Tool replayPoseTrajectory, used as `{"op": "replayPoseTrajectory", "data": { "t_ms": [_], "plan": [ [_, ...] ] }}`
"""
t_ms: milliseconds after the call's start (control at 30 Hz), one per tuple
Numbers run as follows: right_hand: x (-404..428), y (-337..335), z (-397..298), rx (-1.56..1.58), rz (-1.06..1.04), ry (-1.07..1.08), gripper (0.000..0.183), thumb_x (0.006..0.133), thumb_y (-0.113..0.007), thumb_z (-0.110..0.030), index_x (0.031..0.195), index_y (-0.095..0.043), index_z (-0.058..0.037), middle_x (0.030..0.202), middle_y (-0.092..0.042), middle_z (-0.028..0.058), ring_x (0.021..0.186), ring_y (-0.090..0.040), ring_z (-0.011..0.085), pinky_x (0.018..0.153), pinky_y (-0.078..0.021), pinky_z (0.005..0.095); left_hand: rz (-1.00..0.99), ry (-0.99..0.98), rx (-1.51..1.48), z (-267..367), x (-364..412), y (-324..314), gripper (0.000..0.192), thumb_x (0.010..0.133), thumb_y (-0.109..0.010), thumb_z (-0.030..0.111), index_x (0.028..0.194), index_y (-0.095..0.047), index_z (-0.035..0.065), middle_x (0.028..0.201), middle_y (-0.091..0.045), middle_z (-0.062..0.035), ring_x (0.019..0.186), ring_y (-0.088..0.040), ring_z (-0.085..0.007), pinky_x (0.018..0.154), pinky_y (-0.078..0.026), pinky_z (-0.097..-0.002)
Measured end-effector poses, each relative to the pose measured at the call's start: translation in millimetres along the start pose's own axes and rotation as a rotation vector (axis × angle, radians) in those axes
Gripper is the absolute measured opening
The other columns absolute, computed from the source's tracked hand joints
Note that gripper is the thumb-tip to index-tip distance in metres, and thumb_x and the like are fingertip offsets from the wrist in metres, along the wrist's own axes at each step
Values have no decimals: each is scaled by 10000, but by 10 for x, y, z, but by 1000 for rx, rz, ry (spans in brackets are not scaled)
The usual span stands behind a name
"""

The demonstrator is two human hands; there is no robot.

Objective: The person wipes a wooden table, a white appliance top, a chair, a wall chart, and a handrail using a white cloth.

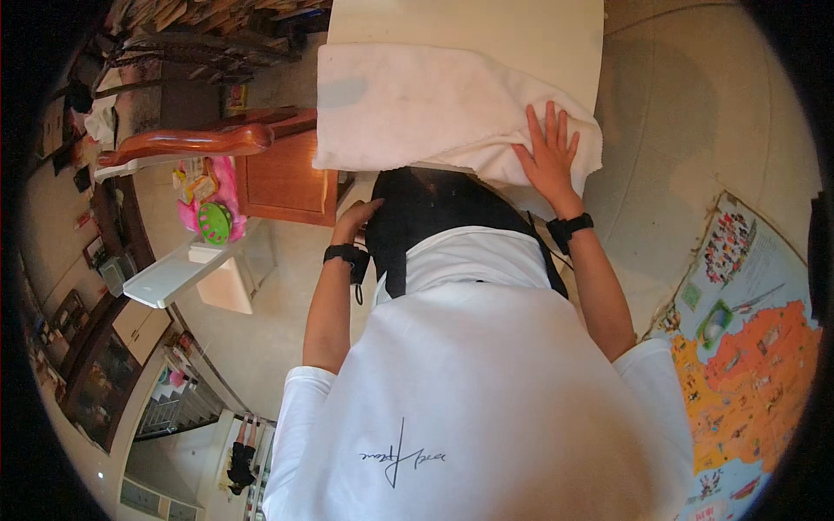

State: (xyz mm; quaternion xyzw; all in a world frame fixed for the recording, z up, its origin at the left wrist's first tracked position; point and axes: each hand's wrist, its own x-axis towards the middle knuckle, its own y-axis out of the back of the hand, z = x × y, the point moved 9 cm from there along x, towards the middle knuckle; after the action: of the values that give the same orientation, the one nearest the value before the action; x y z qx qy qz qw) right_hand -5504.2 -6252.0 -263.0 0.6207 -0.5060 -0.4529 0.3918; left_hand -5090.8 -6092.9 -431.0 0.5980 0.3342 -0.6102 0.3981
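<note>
A pale cloth (417,104) with a scalloped edge lies across the near end of a white tabletop (469,26). My right hand (552,153) rests palm down with fingers spread on the cloth's right part, where the fabric is creased and folded. A greyish patch marks the cloth's left side. My left hand (357,215) hangs low beside my left thigh in black trousers (443,195), away from the cloth. Its fingers are partly hidden by the leg, and I see nothing held in it.
Left of the table stands a reddish wooden cabinet (287,179) beside a curved wooden armrest (189,143). A green plastic basket (214,223) sits on pink material near a white tray-like board (163,277). An illustrated map (749,365) hangs at right. Another person (242,462) is far off.
</note>
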Motion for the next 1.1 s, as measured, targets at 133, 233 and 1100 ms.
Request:
{"op": "replayPoseTrajectory", "data": {
  "t_ms": [133, 233, 1100],
  "plan": [
    [0, 6, -1, 6, -5, -5, 756, 950, -603, -465, 1604, -279, -268, 1695, -93, 119, 1545, -73, 392, 1151, -37, 696, -28, 6, -11, -10, -16, -22, 712, 865, -652, 594, 1274, -558, 18, 1150, -667, -136, 987, -676, -288, 780, -577, -461],
    [-2, 14, -1, 14, -3, -5, 754, 950, -602, -466, 1603, -281, -269, 1694, -97, 120, 1544, -77, 393, 1150, -40, 697, -21, -26, -44, -28, 71, -32, 732, 861, -651, 595, 1289, -541, 12, 1143, -666, -140, 1007, -669, -291, 864, -544, -501],
    [5, 11, -20, 6, 15, -3, 764, 937, -625, -455, 1600, -288, -279, 1696, -102, 104, 1546, -83, 383, 1155, -53, 693, 55, -78, -169, -40, 126, 43, 675, 884, -626, 524, 1378, -499, 81, 1273, -598, -142, 1122, -587, -335, 891, -480, -538]
  ]
}}
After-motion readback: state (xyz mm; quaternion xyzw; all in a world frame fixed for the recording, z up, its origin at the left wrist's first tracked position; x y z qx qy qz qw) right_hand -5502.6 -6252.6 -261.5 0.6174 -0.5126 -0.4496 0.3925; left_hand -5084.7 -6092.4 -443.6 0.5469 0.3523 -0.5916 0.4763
